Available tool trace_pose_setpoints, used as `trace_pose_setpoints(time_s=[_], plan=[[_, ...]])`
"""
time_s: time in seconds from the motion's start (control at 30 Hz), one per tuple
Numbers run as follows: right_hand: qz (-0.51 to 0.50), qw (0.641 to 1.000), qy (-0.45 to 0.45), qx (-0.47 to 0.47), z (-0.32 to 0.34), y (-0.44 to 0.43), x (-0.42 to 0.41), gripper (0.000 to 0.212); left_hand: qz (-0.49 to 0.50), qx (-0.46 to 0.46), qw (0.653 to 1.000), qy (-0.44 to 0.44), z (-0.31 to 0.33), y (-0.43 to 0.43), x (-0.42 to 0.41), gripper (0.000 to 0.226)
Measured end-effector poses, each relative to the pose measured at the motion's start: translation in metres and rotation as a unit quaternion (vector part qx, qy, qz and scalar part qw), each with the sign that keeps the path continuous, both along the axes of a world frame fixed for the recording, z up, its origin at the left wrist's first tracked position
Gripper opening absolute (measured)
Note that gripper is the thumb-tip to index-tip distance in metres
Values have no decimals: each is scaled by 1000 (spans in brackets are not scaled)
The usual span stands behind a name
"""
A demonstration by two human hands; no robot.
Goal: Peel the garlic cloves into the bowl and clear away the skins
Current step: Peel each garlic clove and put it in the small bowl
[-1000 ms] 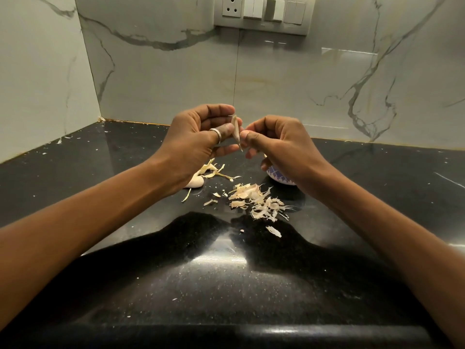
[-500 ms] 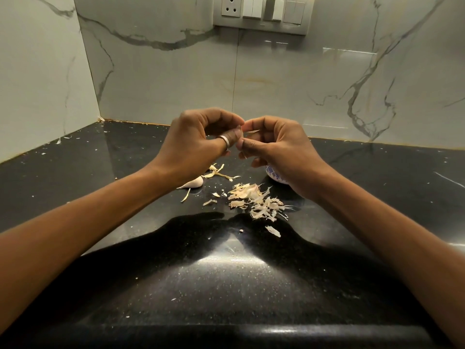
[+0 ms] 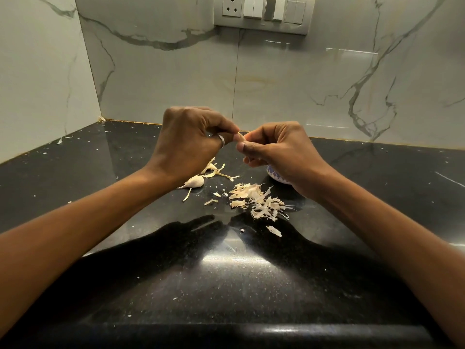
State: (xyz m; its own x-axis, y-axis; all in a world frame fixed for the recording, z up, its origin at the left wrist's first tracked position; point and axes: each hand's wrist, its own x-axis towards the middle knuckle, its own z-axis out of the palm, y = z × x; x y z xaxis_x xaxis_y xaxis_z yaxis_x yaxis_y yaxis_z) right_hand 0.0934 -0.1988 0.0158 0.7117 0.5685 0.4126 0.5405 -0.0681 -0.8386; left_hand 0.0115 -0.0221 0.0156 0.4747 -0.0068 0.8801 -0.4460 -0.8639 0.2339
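Note:
Above the black counter, my left hand (image 3: 191, 142) and my right hand (image 3: 279, 149) meet fingertip to fingertip and pinch one pale garlic clove (image 3: 239, 136) between them; only its tip shows. An unpeeled clove (image 3: 195, 182) lies on the counter below my left wrist. A heap of papery skins (image 3: 256, 201) lies in front of my right wrist, with a few longer strips (image 3: 219, 172) further back. The small white bowl with blue pattern (image 3: 275, 175) stands behind my right hand, mostly hidden by it.
The glossy black counter (image 3: 226, 273) runs into a corner of marble walls at the left and back. A switch and socket panel (image 3: 261, 13) is on the back wall. Tiny skin crumbs (image 3: 59, 141) dot the far left of the counter. The counter's rounded front edge (image 3: 251, 332) is near me.
The clove stood upright and plainly visible between my hands; now my fingers have curled in around it and my left hand has rolled knuckles-up, so only the tip shows.

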Motion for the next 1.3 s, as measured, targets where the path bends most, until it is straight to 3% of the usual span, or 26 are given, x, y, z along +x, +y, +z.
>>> trace_pose_setpoints(time_s=[0.3,0.73,0.9,1.3], plan=[[-2,1000,7,-13,-4,2,4,20,-26,-8,994,103,-1,6,7,11],[-29,998,-29,-50,-6,3,-1,18,-43,53,983,171,-3,13,8,8],[-45,995,-51,-68,-7,4,-3,13,-33,74,982,173,-3,14,9,5],[-46,997,-8,-59,-7,6,-7,15,-34,66,983,168,-7,10,10,6]])
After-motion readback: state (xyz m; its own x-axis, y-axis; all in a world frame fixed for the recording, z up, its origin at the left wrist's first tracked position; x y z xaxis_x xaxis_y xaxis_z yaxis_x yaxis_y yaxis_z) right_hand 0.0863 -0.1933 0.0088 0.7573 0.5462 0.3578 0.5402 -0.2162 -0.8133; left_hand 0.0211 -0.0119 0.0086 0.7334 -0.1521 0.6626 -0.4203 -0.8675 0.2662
